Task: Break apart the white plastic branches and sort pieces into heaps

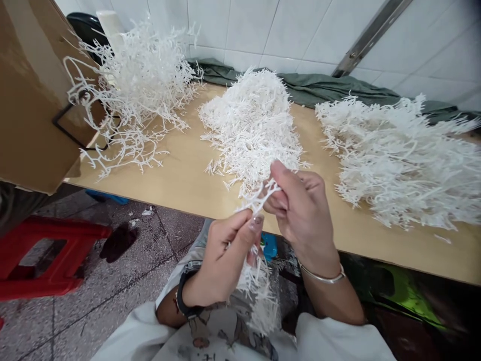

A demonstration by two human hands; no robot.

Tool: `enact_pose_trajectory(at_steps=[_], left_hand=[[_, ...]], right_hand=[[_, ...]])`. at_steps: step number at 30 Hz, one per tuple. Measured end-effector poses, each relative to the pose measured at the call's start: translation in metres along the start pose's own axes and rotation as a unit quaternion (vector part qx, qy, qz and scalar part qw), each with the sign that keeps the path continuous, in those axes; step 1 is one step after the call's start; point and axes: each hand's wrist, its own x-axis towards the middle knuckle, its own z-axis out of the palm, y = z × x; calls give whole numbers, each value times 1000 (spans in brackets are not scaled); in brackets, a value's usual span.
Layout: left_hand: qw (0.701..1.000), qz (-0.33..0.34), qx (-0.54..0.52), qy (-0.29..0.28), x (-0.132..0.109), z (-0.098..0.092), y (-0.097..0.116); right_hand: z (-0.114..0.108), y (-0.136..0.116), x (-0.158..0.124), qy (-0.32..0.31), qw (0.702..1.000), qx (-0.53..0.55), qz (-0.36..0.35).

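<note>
One white branched piece (260,198), slender and forked, was held between two bare hands just in front of the bench (184,170), near the middle of its near edge. Left hand (230,253): grip pinched on the lower part of the piece between thumb and forefinger; black wristwatch (181,295) at the wrist. Right hand (300,203): grip closed on the upper end, thumb raised over curled fingers; silver bangle (323,278) at the wrist. One clump of white sprigs (263,306) showed below the left hand, over the lap; whether it hung from that hand could not be told.

Three white heaps lay on the bench. Middle heap (257,115): dense, short sprigs, running from near the far edge toward the near edge. Left heap (146,75): looser, tangled, toward the far left corner. Right heap (406,160): long, feathery strands, toward the right end.

One cardboard box (30,95) stood at the left end. One length of dark green cloth (319,89) ran along the far edge, before a white tiled wall (248,25). One red stool (67,232) stood on the speckled floor (124,306), beyond the near left corner.
</note>
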Motion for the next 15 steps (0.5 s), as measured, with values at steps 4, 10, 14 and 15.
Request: enact_pose_trajectory(at_steps=[4, 10, 14, 15], left_hand=[[999, 19, -33, 32, 5, -1, 6], [996, 32, -31, 79, 8, -2, 13], [996, 38, -18, 79, 9, -3, 14], [996, 38, -18, 78, 8, -4, 15]], right_hand=[[8, -3, 13, -1, 998, -43, -35], [14, -15, 20, 27, 980, -159, -120], [21, -13, 23, 8, 978, -168, -122], [20, -13, 27, -12, 982, -152, -108]])
